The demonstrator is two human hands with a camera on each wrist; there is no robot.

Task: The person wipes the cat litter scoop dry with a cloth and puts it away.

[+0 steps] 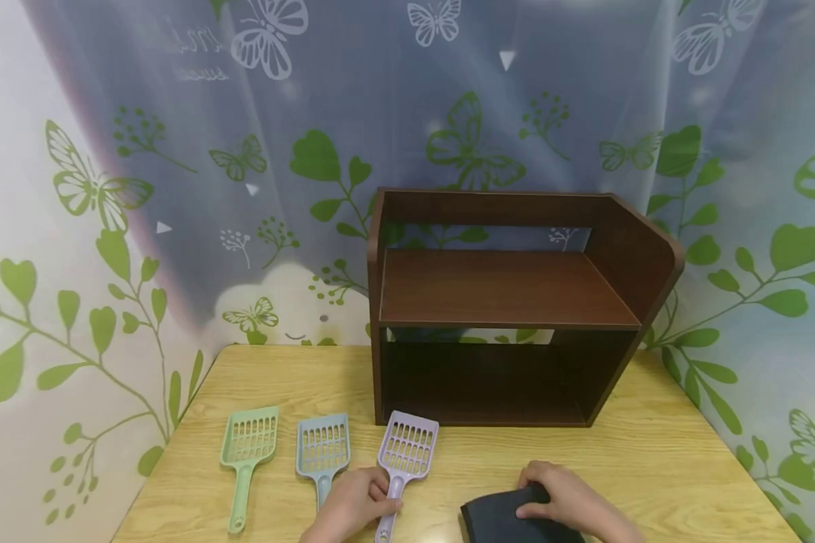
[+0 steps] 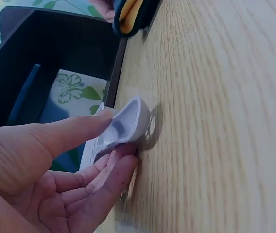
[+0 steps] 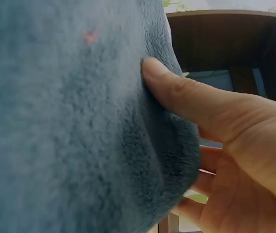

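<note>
Dark cloth clamped in right hand | left hand pinching lilac scoop | backdrop lettering faint, illegible

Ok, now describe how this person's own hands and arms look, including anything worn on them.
Both the left hand and the right hand are bare; no glove, ring, watch or sleeve shows on either. Some right fingers are partly hidden, and the arms farther up are out of frame.
</note>
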